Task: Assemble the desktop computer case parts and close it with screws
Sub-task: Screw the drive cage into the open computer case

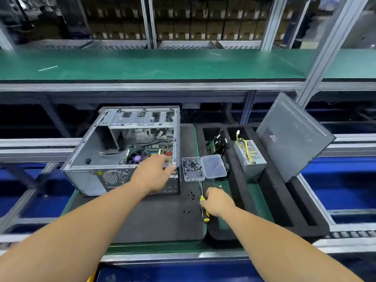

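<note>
An open grey computer case [89, 159] lies on a dark foam mat, its motherboard [142, 154] showing inside. My left hand [152, 174] reaches over the case's near right corner with fingers spread and relaxed, holding nothing. My right hand [217, 202] grips a yellow-handled screwdriver [204, 210] lying low over the mat. A clear plastic box of dark screws [192, 168] sits open just right of the case, its lid [213, 166] folded out. The grey side panel [291, 137] leans upright at the right.
A power supply [249, 157] with yellow wires and a hard drive [217, 142] stand in slots of a black foam tray [270, 196]. A few loose screws [191, 195] lie on the mat [162, 216]. A green shelf [162, 64] runs across behind.
</note>
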